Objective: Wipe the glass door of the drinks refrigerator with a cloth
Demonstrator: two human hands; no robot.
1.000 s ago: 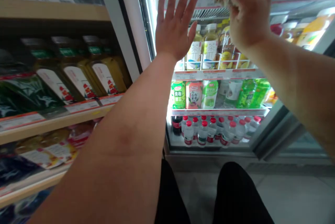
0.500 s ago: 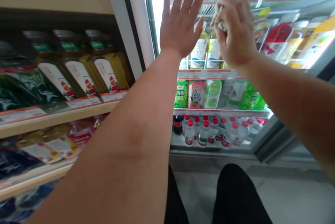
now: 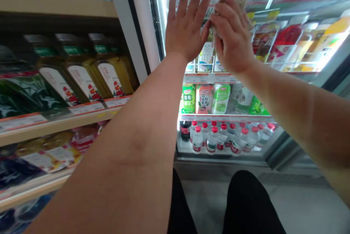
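- L hand (image 3: 183, 31): bare, fingers wide apart; can't tell if palm is on sth
- R hand (image 3: 232, 37): fingers bent round a crumpled beige cloth (image 3: 242, 2), just right of L hand
- cloth's prob v light, soft & bendy, won't break; can't tell if wet & slippy; best grip = bunched middle
- edges: tall grey metal post (image 3: 121, 15) on left, pale wooden shelf (image 3: 54, 6) further left
- far side: lit rows w/ small see-through red-capped bottles (image 3: 212, 139); R hand has more room on right, as L hand's close
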